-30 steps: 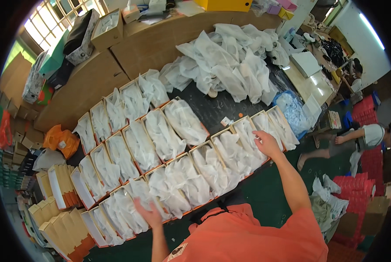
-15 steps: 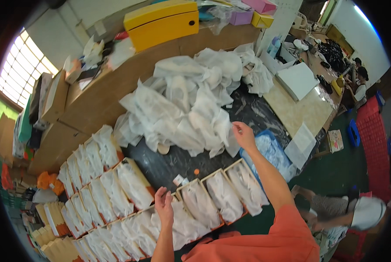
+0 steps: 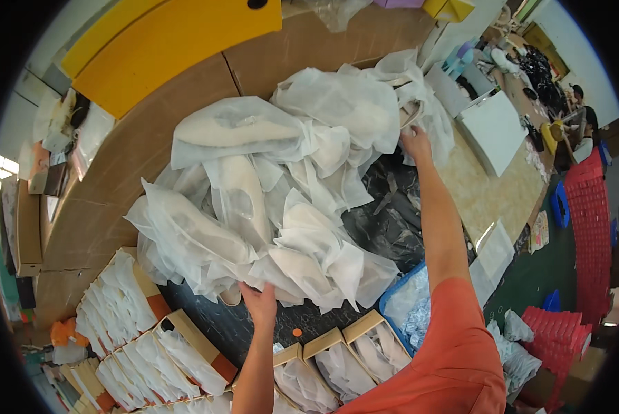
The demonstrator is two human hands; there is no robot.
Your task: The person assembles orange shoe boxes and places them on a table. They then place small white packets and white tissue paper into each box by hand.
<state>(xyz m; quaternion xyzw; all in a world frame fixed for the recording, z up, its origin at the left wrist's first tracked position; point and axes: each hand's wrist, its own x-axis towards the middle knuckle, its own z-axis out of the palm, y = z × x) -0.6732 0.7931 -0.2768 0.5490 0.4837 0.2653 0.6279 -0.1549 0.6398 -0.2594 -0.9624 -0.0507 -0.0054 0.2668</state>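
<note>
A big heap of pale shoes wrapped in thin white sheets (image 3: 233, 196) lies on the dark table (image 3: 385, 214). My left hand (image 3: 259, 303) touches the heap's near edge, thumb and fingers apart, fingertips partly under the wrapping. Just left of it, a beige shoe end (image 3: 230, 297) pokes out. At the heap's far right, the fingers of my right hand (image 3: 416, 143) are closed on a wrapped shoe (image 3: 420, 103), whose opening shows through the sheet. Open shoe boxes (image 3: 333, 339) with white-wrapped contents stand in rows along the near and left sides.
A blue tray (image 3: 392, 298) of crumpled clear plastic sits beside my right arm. A white box (image 3: 492, 131) rests on the pale tabletop at right. Behind the heap runs a brown cardboard wall (image 3: 178, 90) with a yellow box (image 3: 178, 48) on top. A person (image 3: 584, 127) is at the far right.
My right hand has reached farther to the far right end of the heap. My left hand has moved forward from above the boxes to the heap's near edge. The view has come closer.
</note>
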